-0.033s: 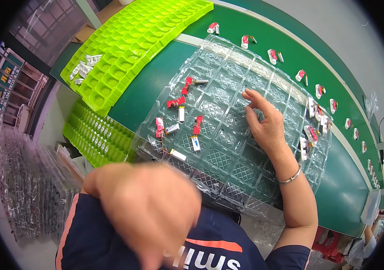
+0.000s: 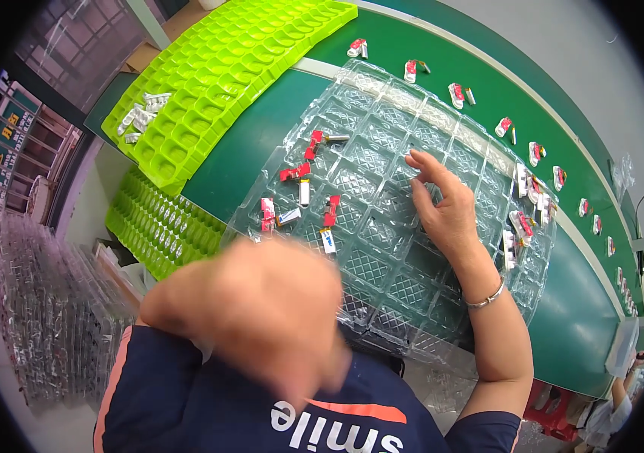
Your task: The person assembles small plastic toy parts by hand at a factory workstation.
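A clear plastic tray (image 2: 367,268) with square pockets lies on the green table. Over its middle, my right hand (image 2: 449,208) is held with thumb and forefinger apart and nothing between them. My left hand (image 2: 276,309), smeared by motion, rises close in front of my chest over the tray's near left corner; its fingers cannot be made out. Beyond it, the left pockets hold red circuit boards (image 2: 332,211) with small silver battery cells (image 2: 304,192). Along the tray's right side sit several white pieces with red boards (image 2: 523,224).
Bright green pocketed trays (image 2: 220,106) stand at the left, the upper one holding some white pieces (image 2: 139,118). A stack of clear trays (image 2: 57,317) is at the lower left. Along the green belt (image 2: 480,83) at the back lie spaced red-and-white pieces (image 2: 456,95). Another person (image 2: 615,411) shows at far right.
My left hand has shifted slightly up and to the right, and now covers a battery cell at the tray's near left. My right hand stays where it was.
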The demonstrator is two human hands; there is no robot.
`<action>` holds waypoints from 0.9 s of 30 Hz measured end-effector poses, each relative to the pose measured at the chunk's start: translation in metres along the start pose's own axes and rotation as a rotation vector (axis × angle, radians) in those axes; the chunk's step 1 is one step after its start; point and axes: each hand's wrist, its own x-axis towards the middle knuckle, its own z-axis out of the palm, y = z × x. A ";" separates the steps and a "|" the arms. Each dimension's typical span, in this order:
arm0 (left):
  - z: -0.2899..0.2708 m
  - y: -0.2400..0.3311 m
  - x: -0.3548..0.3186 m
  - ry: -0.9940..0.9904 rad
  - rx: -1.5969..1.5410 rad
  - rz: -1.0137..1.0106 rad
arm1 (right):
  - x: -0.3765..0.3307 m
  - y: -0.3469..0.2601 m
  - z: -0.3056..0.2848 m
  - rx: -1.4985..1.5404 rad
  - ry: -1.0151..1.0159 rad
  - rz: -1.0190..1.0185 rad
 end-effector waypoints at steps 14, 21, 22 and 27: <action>-0.010 -0.078 -0.028 0.020 0.897 -0.496 | 0.000 -0.001 0.000 0.019 -0.003 -0.005; -0.012 -0.075 -0.016 0.466 0.381 -0.791 | 0.000 -0.005 -0.009 -0.021 0.020 -0.239; -0.011 -0.075 -0.014 0.542 0.097 -0.871 | 0.001 -0.009 -0.009 -0.025 0.015 -0.324; -0.006 -0.080 -0.005 0.576 -0.169 -0.834 | 0.004 -0.035 -0.006 0.004 0.005 -0.484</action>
